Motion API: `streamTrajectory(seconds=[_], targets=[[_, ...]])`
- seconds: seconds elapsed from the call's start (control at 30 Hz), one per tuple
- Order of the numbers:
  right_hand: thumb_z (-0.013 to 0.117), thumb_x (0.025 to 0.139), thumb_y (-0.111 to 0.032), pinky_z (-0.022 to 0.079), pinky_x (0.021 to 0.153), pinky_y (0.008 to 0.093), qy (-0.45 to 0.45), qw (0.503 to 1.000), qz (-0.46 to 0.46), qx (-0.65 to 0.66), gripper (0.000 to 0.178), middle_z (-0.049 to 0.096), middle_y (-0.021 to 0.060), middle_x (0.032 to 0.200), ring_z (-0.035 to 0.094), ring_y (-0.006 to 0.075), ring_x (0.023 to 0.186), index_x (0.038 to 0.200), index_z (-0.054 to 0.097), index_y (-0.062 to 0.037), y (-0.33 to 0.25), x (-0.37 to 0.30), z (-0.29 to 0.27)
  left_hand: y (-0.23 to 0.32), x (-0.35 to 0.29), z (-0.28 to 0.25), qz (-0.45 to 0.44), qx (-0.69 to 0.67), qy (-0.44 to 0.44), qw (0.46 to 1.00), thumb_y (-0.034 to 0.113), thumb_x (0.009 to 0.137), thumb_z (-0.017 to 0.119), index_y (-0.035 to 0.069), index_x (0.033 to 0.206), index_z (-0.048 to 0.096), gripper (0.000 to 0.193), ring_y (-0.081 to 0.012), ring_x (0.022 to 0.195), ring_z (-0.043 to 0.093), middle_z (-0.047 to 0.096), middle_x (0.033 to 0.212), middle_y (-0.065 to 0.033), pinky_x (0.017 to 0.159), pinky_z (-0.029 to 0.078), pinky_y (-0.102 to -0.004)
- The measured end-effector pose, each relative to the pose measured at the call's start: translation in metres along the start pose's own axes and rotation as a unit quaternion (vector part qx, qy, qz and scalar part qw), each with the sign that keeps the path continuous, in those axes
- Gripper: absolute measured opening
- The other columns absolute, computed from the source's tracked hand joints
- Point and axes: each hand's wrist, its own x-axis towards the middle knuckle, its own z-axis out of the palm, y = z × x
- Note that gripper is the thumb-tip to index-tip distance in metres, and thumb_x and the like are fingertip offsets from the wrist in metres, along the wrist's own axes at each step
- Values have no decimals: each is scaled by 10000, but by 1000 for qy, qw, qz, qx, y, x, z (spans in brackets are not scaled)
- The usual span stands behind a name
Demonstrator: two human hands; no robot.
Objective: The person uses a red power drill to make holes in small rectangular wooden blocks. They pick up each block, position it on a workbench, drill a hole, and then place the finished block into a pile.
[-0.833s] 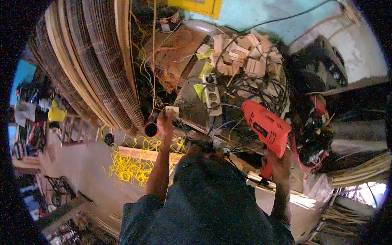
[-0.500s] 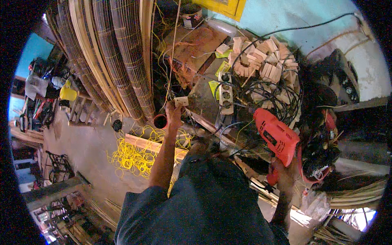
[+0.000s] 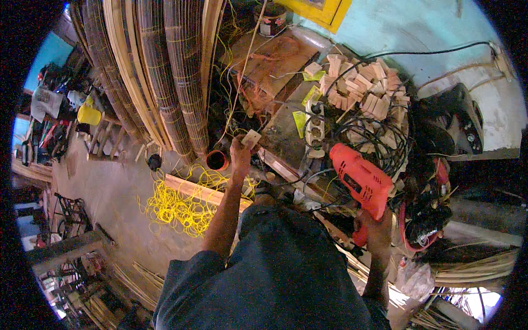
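My left hand [image 3: 240, 151] is closed on a small pale wooden block [image 3: 251, 138], which sticks out past the fingertips. A dark red round container [image 3: 217, 160] stands on the floor just left of that wrist. In my right hand [image 3: 375, 223] is a red power drill [image 3: 361, 180], gripped by its handle and pointing up and to the left. The drill's front end is near a white power strip [image 3: 314, 127] and a tangle of black cables [image 3: 379, 137]. Beyond the cables is a heap of small cut wooden blocks [image 3: 363, 88].
Rolled slatted bamboo blinds [image 3: 184, 82] lean at the upper left. Tangled yellow cord [image 3: 179, 212] and a wooden plank [image 3: 192, 190] lie on the floor below them. A worn board [image 3: 269, 63] is at the back, with a dark bucket [image 3: 269, 21] behind. Black speakers [image 3: 454, 118] stand right.
The wooden block in my left hand has turned to a more tilted angle. The drill has shifted slightly left and up with my right hand. The whole view has shifted slightly.
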Motion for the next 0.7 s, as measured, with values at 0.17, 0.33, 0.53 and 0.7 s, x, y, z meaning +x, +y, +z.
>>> streamTrajectory(seconds=[0.17, 0.33, 0.53, 0.7], targets=[[632, 835, -77, 456, 542, 280, -43, 981, -101, -162, 203, 619, 37, 807, 559, 120, 602, 1017, 580, -5, 2, 17, 30, 3, -2, 9, -9, 125, 57, 990, 191, 873, 650, -23, 1037, 571, 281, -137, 721, 594, 642, 865, -82, 629, 491, -290], [638, 817, -120, 459, 602, 288, -122, 991, -25, -56, 247, 615, 37, 796, 546, 110, 648, 1031, 583, -9, -63, 43, 90, -33, 7, -15, -39, 65, -1, 997, 240, 901, 640, -18, 1018, 580, 290, -125, 670, 571, 633, 840, -66, 598, 472, -280], [656, 805, -168, 466, 603, 292, -163, 966, -82, -185, 280, 606, 22, 776, 550, 114, 635, 1022, 586, -4, -83, 75, 123, 27, -10, 4, -119, -84, -42, 988, 186, 927, 603, -6, 1016, 575, 213, -120, 700, 586, 622, 853, -63, 618, 517, -295], [651, 842, -179, 460, 546, 268, -192, 958, -46, -207, 229, 585, 4, 734, 542, 93, 588, 988, 591, -12, -94, 89, 137, -28, -11, 13, -132, -100, -27, 986, 221, 922, 616, -24, 997, 593, 257, -151, 727, 615, 633, 854, -76, 618, 530, -292]])
